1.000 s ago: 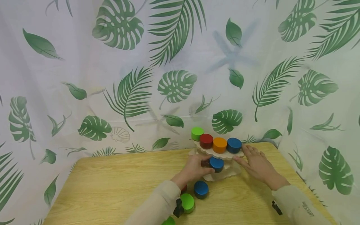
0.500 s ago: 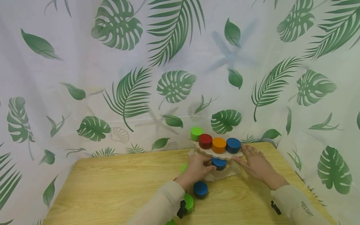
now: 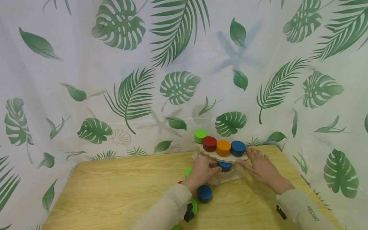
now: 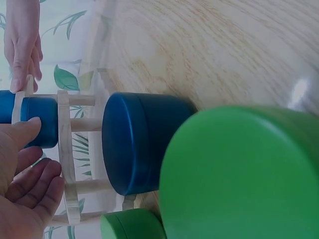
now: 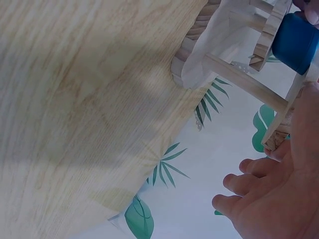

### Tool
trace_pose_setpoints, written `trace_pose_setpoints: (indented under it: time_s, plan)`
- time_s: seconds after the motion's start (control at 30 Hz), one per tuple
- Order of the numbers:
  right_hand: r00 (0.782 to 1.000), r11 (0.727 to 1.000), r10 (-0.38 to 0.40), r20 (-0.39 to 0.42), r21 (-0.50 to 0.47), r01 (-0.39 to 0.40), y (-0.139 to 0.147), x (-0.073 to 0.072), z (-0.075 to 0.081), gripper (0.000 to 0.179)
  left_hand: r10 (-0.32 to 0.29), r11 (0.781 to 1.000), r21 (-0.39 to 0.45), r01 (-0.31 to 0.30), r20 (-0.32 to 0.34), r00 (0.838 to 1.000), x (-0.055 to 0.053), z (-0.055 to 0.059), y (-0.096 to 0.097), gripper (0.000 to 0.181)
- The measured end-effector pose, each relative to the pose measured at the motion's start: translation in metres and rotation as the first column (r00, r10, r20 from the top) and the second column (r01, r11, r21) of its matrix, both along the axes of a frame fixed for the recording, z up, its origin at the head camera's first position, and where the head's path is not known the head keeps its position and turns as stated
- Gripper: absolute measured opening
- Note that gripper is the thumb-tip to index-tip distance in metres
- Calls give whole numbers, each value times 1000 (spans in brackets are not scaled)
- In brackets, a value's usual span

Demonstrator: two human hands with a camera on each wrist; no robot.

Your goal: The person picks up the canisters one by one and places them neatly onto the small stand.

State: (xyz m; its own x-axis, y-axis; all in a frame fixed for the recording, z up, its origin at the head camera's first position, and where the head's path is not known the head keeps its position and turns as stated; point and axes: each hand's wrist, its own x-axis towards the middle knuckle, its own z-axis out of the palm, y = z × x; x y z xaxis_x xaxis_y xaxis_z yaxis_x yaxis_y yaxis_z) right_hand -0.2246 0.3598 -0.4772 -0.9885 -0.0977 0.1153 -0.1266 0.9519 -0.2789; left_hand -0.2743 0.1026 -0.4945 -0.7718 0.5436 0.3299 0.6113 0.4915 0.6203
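A tiered wooden rack (image 3: pixel 227 180) with scalloped boards stands at the table's back right. On its middle tier sits a blue cylinder (image 4: pixel 42 122), partly under the top board. My left hand (image 3: pixel 201 172) holds it, thumb on its near side, other fingers bent beside it. My right hand (image 3: pixel 264 169) holds the right end of the top board (image 3: pixel 216 156) between thumb and index finger, remaining fingers extended. Along that board stand a light green cylinder (image 3: pixel 200 136), a red one (image 3: pixel 209 144), an orange one (image 3: pixel 223 148) and another blue one (image 3: pixel 238 148).
In front of the rack a blue cylinder (image 3: pixel 204 194) stands on the wooden table (image 3: pixel 120 191). Green cylinders (image 4: pixel 239 174) and a red one (image 3: pixel 180 182) are partly hidden by the left arm. A leaf-patterned curtain (image 3: pixel 184 48) hangs right behind the table.
My left hand has moved the blue cylinder slightly right and deeper under the top board. The right hand keeps its place on the board's end.
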Motion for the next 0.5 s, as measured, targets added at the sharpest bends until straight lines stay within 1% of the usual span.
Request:
trace_pose_setpoints:
  time_s: [0.1, 0.23, 0.3, 0.4, 0.43, 0.5]
  plan:
    - [1000, 1000, -3, 7, -9, 3, -1, 0, 0, 87, 5, 1000, -7, -5, -7, 1000, 0, -1, 0, 19]
    - [1000, 1000, -4, 7, -6, 4, -2, 1, 1, 87, 1, 1000, 6, -1, 10, 1000, 0, -2, 0, 15]
    - [1000, 1000, -5, 6, -1, 5, -2, 1, 1, 87, -9, 1000, 19, 9, 22, 1000, -1, -2, -1, 13]
    - [1000, 1000, -6, 4, 11, 6, -2, 1, 1, 87, -29, 999, 28, 28, 30, 999, -2, -2, -4, 16]
    - [1000, 1000, -7, 4, 12, 7, -2, 0, 0, 87, -34, 999, 33, 33, 20, 999, -2, -3, -6, 16]
    - [1000, 1000, -7, 7, 7, 7, -2, 0, 0, 88, -40, 997, 69, 38, 26, 999, -2, -4, -9, 21]
